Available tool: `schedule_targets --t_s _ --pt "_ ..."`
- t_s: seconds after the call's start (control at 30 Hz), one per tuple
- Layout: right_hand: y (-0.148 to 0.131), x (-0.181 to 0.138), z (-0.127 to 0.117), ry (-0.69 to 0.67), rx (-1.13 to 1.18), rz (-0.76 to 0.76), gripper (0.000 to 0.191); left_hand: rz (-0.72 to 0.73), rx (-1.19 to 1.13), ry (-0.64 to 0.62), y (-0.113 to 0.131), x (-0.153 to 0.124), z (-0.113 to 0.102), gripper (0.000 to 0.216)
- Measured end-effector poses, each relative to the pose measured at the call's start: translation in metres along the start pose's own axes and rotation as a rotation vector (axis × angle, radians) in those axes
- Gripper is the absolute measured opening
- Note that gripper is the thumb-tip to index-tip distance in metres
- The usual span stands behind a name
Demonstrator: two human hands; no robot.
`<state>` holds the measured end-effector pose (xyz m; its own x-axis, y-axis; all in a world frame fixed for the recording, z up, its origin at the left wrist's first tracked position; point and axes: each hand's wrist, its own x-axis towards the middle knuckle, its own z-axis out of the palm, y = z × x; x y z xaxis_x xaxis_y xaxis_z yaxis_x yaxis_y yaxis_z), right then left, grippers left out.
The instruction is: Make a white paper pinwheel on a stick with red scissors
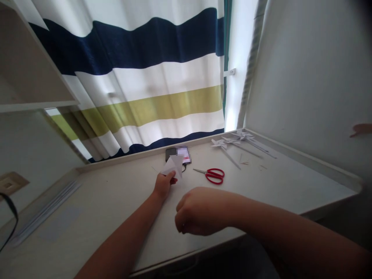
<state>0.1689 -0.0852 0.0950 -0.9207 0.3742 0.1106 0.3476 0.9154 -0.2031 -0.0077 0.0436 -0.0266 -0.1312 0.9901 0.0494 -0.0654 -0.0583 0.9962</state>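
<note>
My left hand (pixel 164 185) grips a folded piece of white paper (pixel 173 164), its pointed corners standing up above the thumb. Closer to me, over the front part of the desk, my right hand (pixel 200 211) is closed with its fingers curled under. Whatever it may hold is hidden. Beyond the right hand lie red-handled scissors (pixel 214 175), blades pointing left. Several white paper pinwheels (pixel 232 141) on sticks rest in the far right corner. A few small thin bits (pixel 244 163) lie near their sticks.
Behind the left hand are a dark flat device (pixel 171 152) and a blurred-out card or screen (pixel 184 153). Long white paper strips (pixel 48 211) and a pale paper sheet (pixel 61 224) lie at the left. A raised rim edges the desk (pixel 116 190). Another person's hand (pixel 362 129) shows at far right.
</note>
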Motion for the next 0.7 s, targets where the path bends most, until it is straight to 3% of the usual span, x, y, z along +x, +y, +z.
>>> schedule_targets --t_s 0.13,0.33,0.5,0.7 --pt "0.048 -0.002 0.008 0.043 -0.012 0.128 0.01 0.009 -0.02 -0.056 -0.002 0.0 -0.001 0.032" --pt "0.102 0.012 0.038 0.395 -0.223 0.091 0.025 0.033 0.029 -0.178 0.004 -0.005 -0.003 0.03" --pt "0.114 0.014 0.058 0.463 -0.302 0.148 0.029 0.033 0.073 -0.22 0.007 -0.008 -0.005 0.03" --pt "0.118 0.009 0.064 0.449 -0.312 0.261 0.014 0.022 0.101 -0.271 0.008 -0.011 -0.004 0.034"
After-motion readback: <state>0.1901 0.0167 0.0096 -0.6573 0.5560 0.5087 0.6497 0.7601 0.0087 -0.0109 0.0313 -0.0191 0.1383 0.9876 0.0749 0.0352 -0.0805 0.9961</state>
